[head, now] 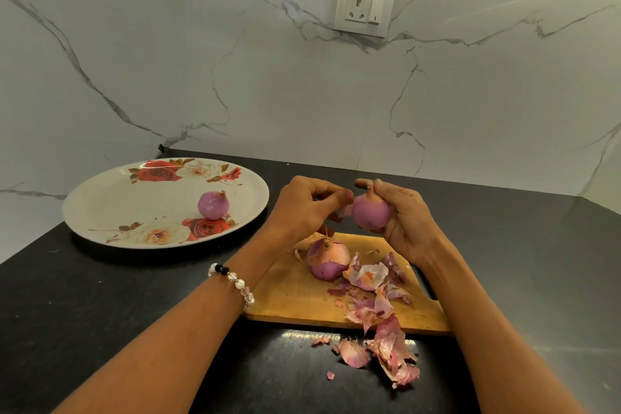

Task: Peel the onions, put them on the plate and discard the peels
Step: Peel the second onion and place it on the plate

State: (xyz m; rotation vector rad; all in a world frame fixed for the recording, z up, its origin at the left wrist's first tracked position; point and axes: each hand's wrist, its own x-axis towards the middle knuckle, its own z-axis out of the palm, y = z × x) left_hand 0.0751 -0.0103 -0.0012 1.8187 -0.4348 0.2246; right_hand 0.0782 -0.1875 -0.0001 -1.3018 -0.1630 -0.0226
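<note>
Head cam: right hand (401, 222) grips 1 smooth purple peeled onion (371, 213), left hand (302, 208) fingers curled, pinching its thin papery skin (346, 210) above the wooden chopping board (295, 292).

A single head-worn wide-angle view looks forward and down, close over the black counter (100, 296), facing the marble wall (302, 94) straight ahead.

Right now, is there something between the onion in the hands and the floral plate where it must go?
Nothing visible blocks it. The held onion is in the right hand, above the cutting board. The floral plate lies to the left with only bare black counter between; the left hand picks at the peel.
</note>
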